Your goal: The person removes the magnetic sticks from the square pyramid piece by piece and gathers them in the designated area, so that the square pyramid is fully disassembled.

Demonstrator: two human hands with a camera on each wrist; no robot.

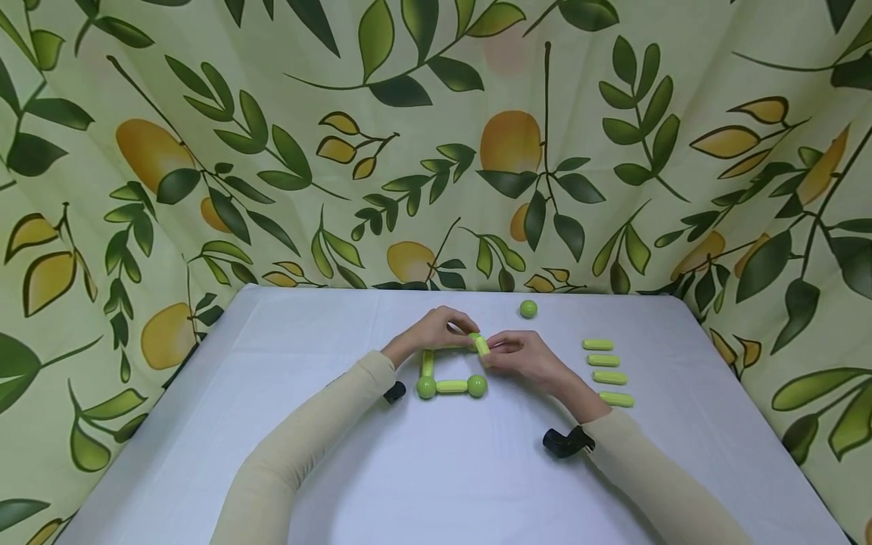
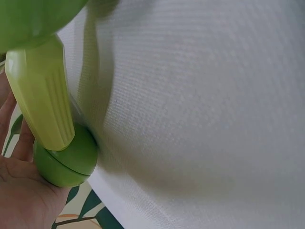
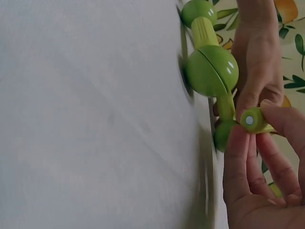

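My right hand [image 1: 523, 356] pinches a short yellow-green rod [image 1: 481, 346] between thumb and fingers, with its round silver end [image 3: 249, 120] facing the right wrist camera. The thumb and fingertip of my left hand [image 1: 436, 328] meet at the rod's far end. Below the hands lies a joined frame of rods and balls. A green ball [image 1: 426, 387] and another green ball [image 1: 478, 386] have a front rod [image 1: 452, 387] between them. A side rod [image 1: 427, 363] runs back to a ball [image 2: 66, 160] by my left palm. A further ball [image 3: 224, 137] sits beneath my fingertips.
A loose green ball [image 1: 528, 309] is near the table's back edge. Several loose rods [image 1: 603, 360] form a column to the right of my right hand. White cloth covers the table [image 1: 422, 469]. A leaf-patterned curtain [image 1: 436, 151] hangs behind it.
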